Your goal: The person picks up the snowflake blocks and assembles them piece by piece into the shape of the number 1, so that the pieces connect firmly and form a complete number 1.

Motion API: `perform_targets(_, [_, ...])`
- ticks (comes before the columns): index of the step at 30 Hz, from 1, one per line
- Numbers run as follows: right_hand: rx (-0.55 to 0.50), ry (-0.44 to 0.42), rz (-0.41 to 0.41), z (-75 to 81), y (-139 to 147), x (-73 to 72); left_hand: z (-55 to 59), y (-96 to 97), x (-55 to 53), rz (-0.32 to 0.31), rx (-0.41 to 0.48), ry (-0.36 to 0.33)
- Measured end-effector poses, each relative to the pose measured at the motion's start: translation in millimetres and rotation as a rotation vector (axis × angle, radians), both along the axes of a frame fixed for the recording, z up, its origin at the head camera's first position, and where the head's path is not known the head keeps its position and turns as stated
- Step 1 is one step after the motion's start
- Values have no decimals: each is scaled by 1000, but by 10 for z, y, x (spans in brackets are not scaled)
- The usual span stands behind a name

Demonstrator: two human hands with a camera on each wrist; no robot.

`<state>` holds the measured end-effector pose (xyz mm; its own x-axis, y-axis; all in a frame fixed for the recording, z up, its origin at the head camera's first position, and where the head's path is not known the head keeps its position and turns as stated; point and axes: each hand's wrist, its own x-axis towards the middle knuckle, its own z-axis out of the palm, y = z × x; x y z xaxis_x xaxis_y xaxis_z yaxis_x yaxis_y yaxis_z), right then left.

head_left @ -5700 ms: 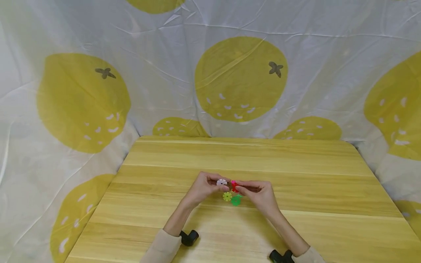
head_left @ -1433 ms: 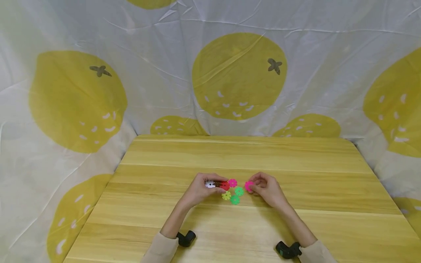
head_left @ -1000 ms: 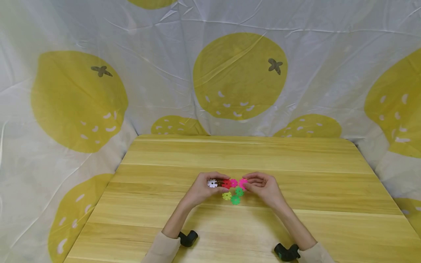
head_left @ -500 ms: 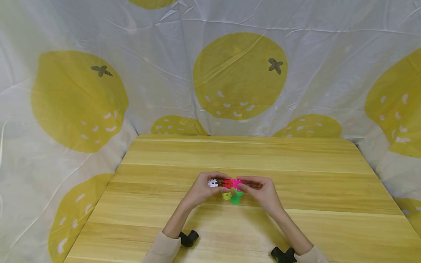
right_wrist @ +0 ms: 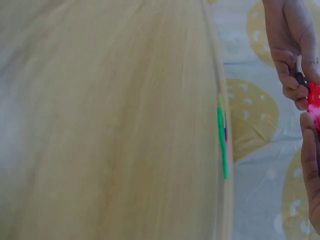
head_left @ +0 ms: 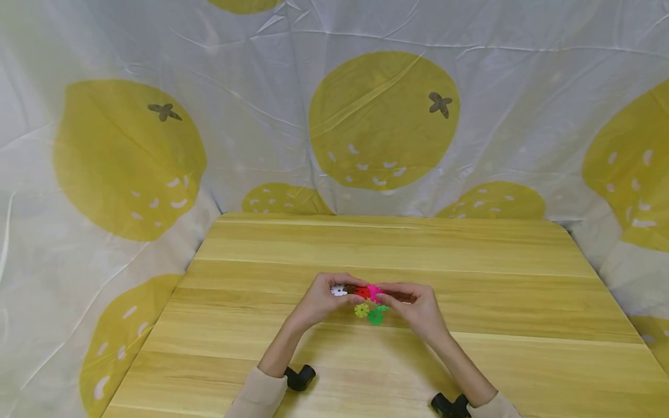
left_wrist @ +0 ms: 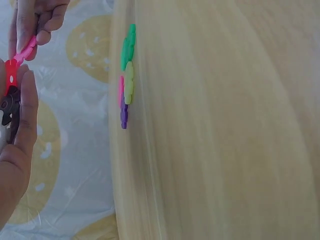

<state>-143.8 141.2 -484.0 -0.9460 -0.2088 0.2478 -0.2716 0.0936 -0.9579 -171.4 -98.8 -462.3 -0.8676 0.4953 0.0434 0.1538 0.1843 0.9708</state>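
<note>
In the head view, just below the middle of the frame, the left hand (head_left: 323, 299) and the right hand (head_left: 415, 306) meet above the wooden table (head_left: 470, 360); the left hand pinches a short chain of snowflake discs, a white disc (head_left: 338, 289) at its left end, a dark one next to it and a red disc (head_left: 362, 292) toward the right; the right hand pinches a pink disc (head_left: 374, 291) that touches the red one; just below the hands a yellow-green disc (head_left: 362, 310) and a green disc (head_left: 375, 317) lie flat on the table, close together; a lemon-print cloth (head_left: 157, 145) fills the upper frame and both sides.

In the left wrist view, the left hand (left_wrist: 17, 150) is at the left edge, thumb and fingers clasped on the dark and red disc (left_wrist: 11, 75) standing edge-on; in the upper left corner the right hand (left_wrist: 37, 17) grips the pink disc (left_wrist: 26, 50) against the red one; to the right, green, yellow-green, pink and purple loose discs (left_wrist: 125, 85) lie on the table (left_wrist: 225, 125).

In the right wrist view, the right hand (right_wrist: 311, 170) shows at the lower right edge, its grip mostly cut off by the frame; at the upper right the left hand (right_wrist: 290, 40) clasps the red disc (right_wrist: 314, 95); loose discs (right_wrist: 222, 135) lie edge-on on the table (right_wrist: 100, 125) at centre right.
</note>
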Motion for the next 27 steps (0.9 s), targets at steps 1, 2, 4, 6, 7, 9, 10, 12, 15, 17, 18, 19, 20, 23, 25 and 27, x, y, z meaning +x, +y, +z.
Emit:
perform_targets(1, [-1, 12, 3, -5, -3, 1, 5, -3, 1, -2, -1, -1])
perform_targets(2, [-1, 23, 6, -11, -5, 1, 7, -6, 0, -4, 0, -2])
perform_targets(4, [1, 37, 7, -11, -15, 4, 14, -11, 3, -9, 8, -7])
perform_targets(6, [4, 50, 9, 1, -23, 8, 13, -13, 4, -11, 22, -11])
perform_targets(7, [5, 56, 10, 9, -25, 11, 12, -14, 4, -12, 30, -14])
perform_targets(9, [-1, 65, 10, 26, -31, 18, 10, -11, 2, -16, 44, -15])
perform_targets(10, [-5, 70, 9, 34, -34, 20, 9, -9, 0, -17, 50, -15])
perform_targets(12, [-12, 80, 7, 45, -39, 26, 9, -5, -3, -19, 60, -19])
perform_targets(15, [-15, 97, 3, 49, -47, 26, 19, 9, -6, -18, 63, -28])
perform_targets(17, [-14, 108, 4, 45, -50, 22, 30, 22, -6, -21, 65, -38])
perform_targets(18, [-16, 112, 4, 43, -51, 19, 37, 29, -7, -23, 66, -43])
perform_targets(19, [-17, 116, 4, 42, -52, 17, 45, 35, -7, -26, 66, -46])
perform_targets(20, [-21, 117, 5, 42, -51, 15, 52, 40, -6, -30, 68, -47])
perform_targets(23, [-32, 117, 2, 55, -51, 11, 75, 45, -6, -35, 90, -57])
perform_targets(25, [-41, 115, 5, 68, -53, 6, 88, 41, -8, -36, 112, -65])
perform_targets(27, [-49, 112, 12, 82, -56, 3, 96, 35, -13, -37, 134, -74])
